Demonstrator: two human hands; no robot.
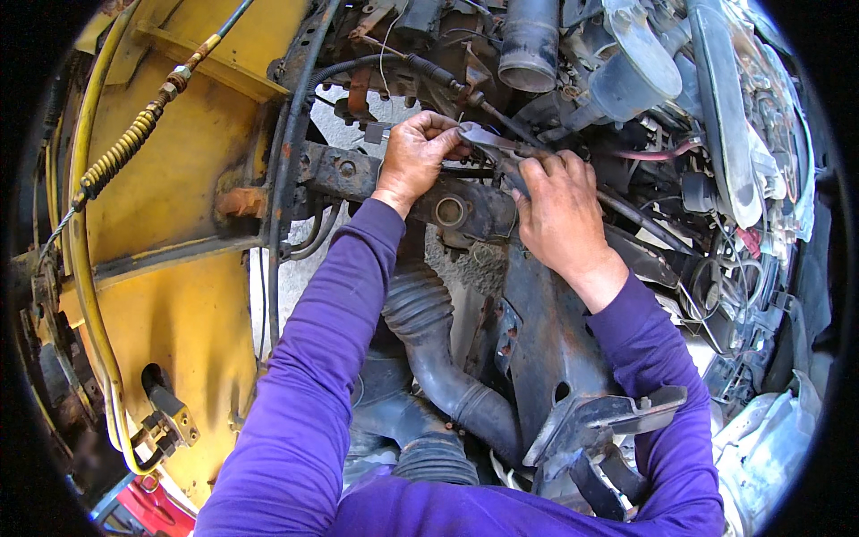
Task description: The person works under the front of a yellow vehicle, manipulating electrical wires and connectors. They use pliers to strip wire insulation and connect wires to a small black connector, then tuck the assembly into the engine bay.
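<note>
both hands grip a worn, silvery wrench (488,139) head.

My hands (420,157) (559,210) on wrench (488,139) at far crossbeam (358,174); hose (429,340) near, below; body panel (179,179) left, headlight (734,116) right.

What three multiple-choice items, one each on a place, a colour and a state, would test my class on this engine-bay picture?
1. Where is the ribbed black hose?
A. Between the forearms
B. On the yellow panel
C. Above the headlight

2. What colour are the sleeves?
A. Red
B. Purple
C. White

3. How does the left hand stand?
A. Open, flat
B. In a pocket
C. Fingers closed on a metal wrench

Answers: 1 A, it runs down between both arms. 2 B, both sleeves are purple. 3 C, its fingers pinch the wrench end, beside the right hand.
</note>
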